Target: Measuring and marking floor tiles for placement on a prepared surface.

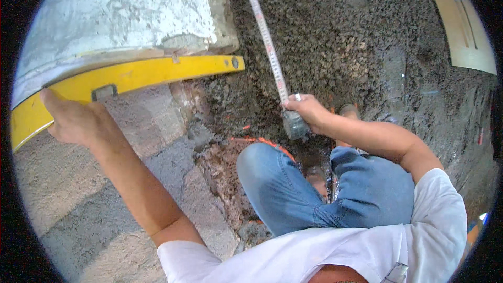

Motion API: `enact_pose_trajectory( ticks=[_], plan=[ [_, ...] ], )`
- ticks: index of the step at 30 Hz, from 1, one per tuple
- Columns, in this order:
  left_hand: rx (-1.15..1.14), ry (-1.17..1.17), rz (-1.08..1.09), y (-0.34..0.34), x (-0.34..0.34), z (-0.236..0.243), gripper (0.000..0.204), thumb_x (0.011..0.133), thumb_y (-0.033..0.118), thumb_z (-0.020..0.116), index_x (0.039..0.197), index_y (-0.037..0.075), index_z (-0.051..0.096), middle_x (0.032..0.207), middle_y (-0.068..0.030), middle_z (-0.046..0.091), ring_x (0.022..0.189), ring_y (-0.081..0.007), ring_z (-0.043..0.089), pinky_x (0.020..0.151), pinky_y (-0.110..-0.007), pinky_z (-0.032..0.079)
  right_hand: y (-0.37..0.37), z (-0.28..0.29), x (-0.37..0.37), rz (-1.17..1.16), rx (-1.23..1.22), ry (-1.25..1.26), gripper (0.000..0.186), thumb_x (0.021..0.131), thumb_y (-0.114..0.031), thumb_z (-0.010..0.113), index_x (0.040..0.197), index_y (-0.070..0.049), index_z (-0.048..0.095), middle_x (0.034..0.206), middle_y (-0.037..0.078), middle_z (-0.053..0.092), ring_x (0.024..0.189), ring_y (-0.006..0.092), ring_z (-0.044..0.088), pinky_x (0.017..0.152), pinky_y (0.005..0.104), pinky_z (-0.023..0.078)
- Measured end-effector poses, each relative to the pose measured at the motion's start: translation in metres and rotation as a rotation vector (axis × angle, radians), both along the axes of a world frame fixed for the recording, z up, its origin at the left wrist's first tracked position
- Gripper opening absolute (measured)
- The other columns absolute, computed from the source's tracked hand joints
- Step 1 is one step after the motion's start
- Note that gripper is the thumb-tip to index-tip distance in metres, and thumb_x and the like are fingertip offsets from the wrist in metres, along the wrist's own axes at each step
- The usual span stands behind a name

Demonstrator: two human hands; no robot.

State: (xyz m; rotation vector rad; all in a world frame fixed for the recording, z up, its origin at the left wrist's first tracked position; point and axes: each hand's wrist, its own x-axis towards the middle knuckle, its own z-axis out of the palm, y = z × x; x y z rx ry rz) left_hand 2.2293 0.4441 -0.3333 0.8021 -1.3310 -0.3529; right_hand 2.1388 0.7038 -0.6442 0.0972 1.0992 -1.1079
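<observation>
My left hand (78, 120) is closed around the lower edge of a long yellow spirit level (157, 72) near its left end. The level lies along the base of a white-faced wall or block (141, 8), its right end reaching past the corner. My right hand (309, 111) grips a tape measure (296, 126) with a grimy, greyish case. Its pale blade (266, 39) is drawn out away from me across the dark ground, to the right of the level's end. The blade's far tip is at the upper edge of the view.
Rough, dark, damp-looking mortar or gravel (325, 36) covers the ground ahead and right. Pale, sandy masonry (152, 120) lies below the level. An orange cord or tube (267, 143) curves beside my bent knee (262, 165). A tan board (450, 15) stands at the far right.
</observation>
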Motion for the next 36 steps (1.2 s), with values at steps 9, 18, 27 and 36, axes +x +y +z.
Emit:
enact_pose_trajectory(
  ticks=[9, 18, 27, 36],
  plan=[
    [-0.055, -0.039, -0.079, 0.002, 0.004, -0.009, 0.042, 0.081, 0.017, 0.061, 0.103, -0.016, 0.047, 0.103, -0.0206, 0.056, 0.084, -0.0253, 0.059, 0.074, -0.038, 0.050, -0.057, -0.038, 0.000, 0.092, 0.016, 0.253, 0.014, 0.079, -0.016, 0.059, 0.082, -0.003, 0.062, 0.068, 0.004, 0.058, 0.060, 0.0132, 0.050, 0.055, 0.0302, 0.040],
    [-0.086, -0.082, -0.090, -0.005, 0.011, -0.022, 0.033, 0.082, 0.015, 0.060, 0.099, -0.013, 0.053, 0.096, -0.0166, 0.059, 0.079, -0.0220, 0.060, 0.072, -0.034, 0.050, -0.112, -0.030, -0.014, -0.039, -0.018, 0.239, 0.017, 0.080, -0.016, 0.058, 0.087, -0.001, 0.061, 0.073, 0.006, 0.060, 0.063, 0.0149, 0.054, 0.059, 0.0304, 0.043],
    [-0.116, -0.099, -0.085, -0.004, 0.008, -0.008, 0.030, 0.082, 0.013, 0.059, 0.099, -0.011, 0.052, 0.093, -0.0151, 0.059, 0.075, -0.0199, 0.056, 0.066, -0.031, 0.048, -0.070, 0.005, 0.001, -0.014, -0.080, 0.114, 0.015, 0.083, -0.019, 0.057, 0.090, -0.006, 0.059, 0.068, 0.000, 0.056, 0.056, 0.0108, 0.051, 0.051, 0.0273, 0.041],
    [-0.032, 0.023, -0.098, 0.088, 0.013, 0.047, 0.039, 0.087, 0.016, 0.055, 0.115, -0.009, 0.042, 0.107, -0.0154, 0.052, 0.092, -0.0184, 0.052, 0.078, -0.031, 0.045, -0.009, 0.004, -0.007, -0.067, -0.151, 0.087, 0.018, 0.083, -0.017, 0.056, 0.089, -0.001, 0.061, 0.069, 0.000, 0.056, 0.059, 0.0104, 0.051, 0.055, 0.0253, 0.040]
  ],
)
